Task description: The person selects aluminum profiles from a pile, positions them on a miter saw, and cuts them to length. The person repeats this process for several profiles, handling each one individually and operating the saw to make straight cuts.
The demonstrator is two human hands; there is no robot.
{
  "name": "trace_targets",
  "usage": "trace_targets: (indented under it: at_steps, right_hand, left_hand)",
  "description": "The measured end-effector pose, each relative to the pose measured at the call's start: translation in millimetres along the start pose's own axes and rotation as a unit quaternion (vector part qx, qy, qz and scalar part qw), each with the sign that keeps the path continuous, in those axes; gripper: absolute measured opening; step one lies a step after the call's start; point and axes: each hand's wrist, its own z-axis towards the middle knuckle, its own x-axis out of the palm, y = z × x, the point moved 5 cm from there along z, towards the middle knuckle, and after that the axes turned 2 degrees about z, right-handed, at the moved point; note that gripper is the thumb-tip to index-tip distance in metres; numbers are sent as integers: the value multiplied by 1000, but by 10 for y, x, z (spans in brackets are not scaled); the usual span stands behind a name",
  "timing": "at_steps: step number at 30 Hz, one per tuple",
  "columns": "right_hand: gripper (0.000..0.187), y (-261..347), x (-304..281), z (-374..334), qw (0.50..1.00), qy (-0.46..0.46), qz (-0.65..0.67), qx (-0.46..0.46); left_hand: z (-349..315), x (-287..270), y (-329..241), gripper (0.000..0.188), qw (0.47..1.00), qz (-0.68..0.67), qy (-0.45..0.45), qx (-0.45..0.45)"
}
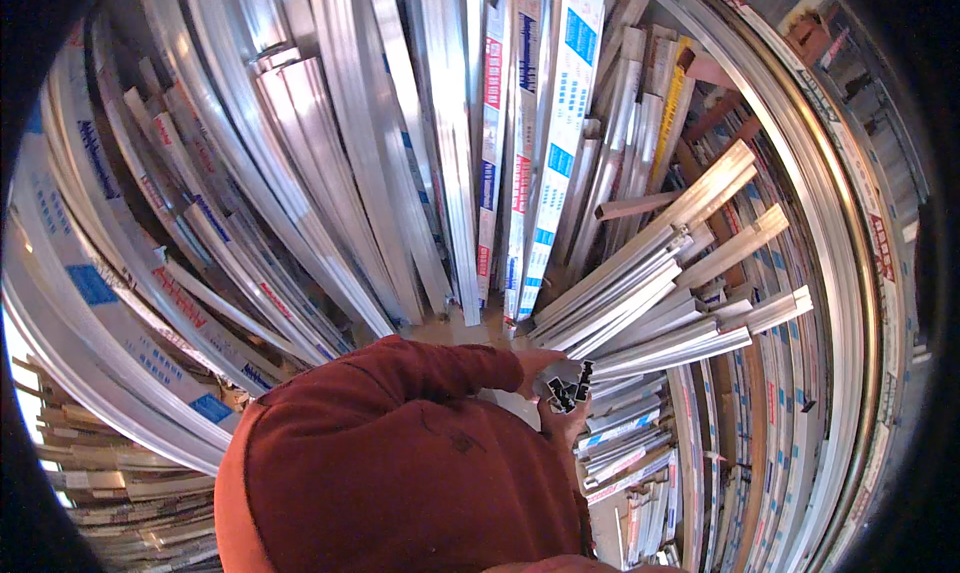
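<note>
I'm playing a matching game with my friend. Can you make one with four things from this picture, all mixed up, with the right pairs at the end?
Things:
1. Shirt
2. Dark-edged metal piece
3. Yellow strip
4. Stack of brown strips

Matches:
A. Upper right of the picture
B. Rusty red
C. Lower left of the picture
D. Between the left hand and the right hand

Right pairs: 1-B, 2-D, 3-A, 4-C.
</note>
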Motion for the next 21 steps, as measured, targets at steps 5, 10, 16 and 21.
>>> trace_targets:
  at_steps: [5,10,16,21]
  right_hand:
    - [89,65,-65,-145,990,0,142,13]
    - [105,-346,-32,-232,988,141,40,-44]
    - [102,-213,28,-273,977,143,29,-158]
    - [100,-580,184,-301,974,192,114,-27]
  left_hand:
    - [-109,250,250,106,1000,18,4,-11]
    - [-230,483,407,110,1000,7,-2,12]
    - [-492,420,-28,106,997,-4,-73,39]
    - [-591,315,1183,107,996,76,-38,-35]
